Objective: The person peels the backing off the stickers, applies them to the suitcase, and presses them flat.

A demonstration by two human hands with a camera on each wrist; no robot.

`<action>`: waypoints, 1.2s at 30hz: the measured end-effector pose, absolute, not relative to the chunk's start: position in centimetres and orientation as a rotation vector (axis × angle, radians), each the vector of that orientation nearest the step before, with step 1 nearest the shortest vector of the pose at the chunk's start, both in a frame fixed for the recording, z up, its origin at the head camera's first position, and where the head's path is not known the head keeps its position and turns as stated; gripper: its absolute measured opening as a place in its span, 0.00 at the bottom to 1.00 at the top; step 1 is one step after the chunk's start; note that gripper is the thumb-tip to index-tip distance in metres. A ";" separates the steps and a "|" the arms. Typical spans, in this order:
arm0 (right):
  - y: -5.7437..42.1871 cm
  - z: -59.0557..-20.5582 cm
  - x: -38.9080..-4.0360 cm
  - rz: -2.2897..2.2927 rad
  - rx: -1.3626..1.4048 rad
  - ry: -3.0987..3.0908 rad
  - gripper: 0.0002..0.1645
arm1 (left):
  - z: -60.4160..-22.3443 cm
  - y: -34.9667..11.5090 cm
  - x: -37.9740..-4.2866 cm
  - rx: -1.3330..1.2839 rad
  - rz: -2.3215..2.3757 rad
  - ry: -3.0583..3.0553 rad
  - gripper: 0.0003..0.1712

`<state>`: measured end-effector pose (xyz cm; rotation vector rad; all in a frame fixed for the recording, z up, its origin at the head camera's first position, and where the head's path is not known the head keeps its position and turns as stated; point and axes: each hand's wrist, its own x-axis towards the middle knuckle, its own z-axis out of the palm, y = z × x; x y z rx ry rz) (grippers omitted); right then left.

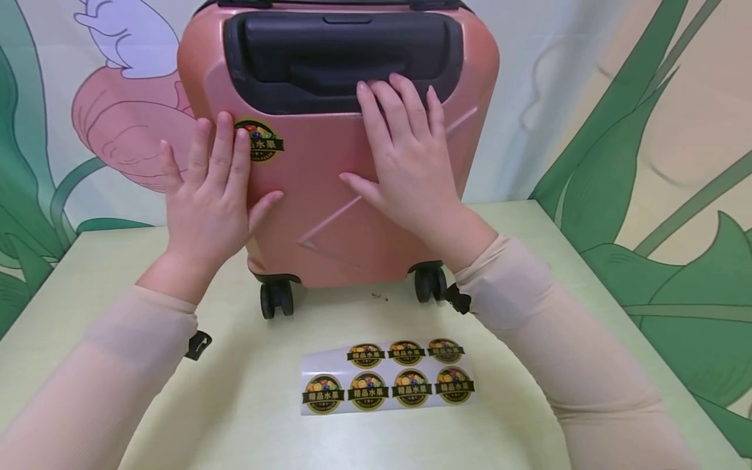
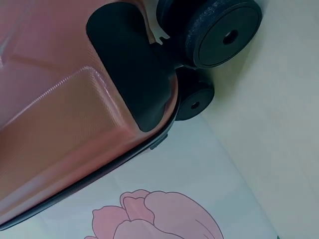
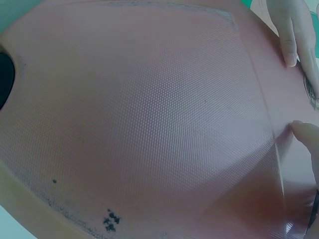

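- The pink suitcase [image 1: 329, 170] stands upright on the table [image 1: 382, 444] straight ahead of me.
- My left grip [image 1: 208, 202] lies at the left side of its front, fingers straight, slightly apart and pointing up, the thumb angled out to the right. I am clamped on nothing there; the little finger reaches past the suitcase's left edge as the head view shows it.
- A round sticker [image 1: 266, 145] with a fruit print is on the suitcase front, below the black recess [image 1: 346, 39] near its left end. My left index fingertip covers the sticker's left edge; the rest shows just to the right of that finger.
- My right grip [image 1: 411, 156] spreads over the right half of the suitcase front, fingers apart, fingertips over the lower part of the recess, thumb out to the left. It is curled round nothing, and the round sticker is to its left, well apart.
- The sticker sheet [image 1: 323, 360] lies flat on the table, nearer me than the suitcase and well apart from both grips. It carries three stickers in the far row and four in the near one.
- Black wheels [image 1: 275, 298] carry the suitcase; the left wrist view shows some at a lower corner.
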<state>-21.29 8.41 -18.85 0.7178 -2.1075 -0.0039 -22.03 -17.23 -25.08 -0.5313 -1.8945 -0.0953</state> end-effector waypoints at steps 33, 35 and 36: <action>8.1 -19.3 -21.4 0.033 0.712 -2.087 0.52 | -24.6 -15.1 -21.5 -0.534 -0.147 -1.889 0.46; 8.2 -19.4 -21.4 0.044 0.712 -2.080 0.52 | -24.6 -14.6 -21.4 -0.552 -0.143 -1.912 0.46; 8.2 -19.4 -21.4 0.049 0.711 -2.076 0.52 | -24.7 -14.3 -21.4 -0.563 -0.143 -1.922 0.46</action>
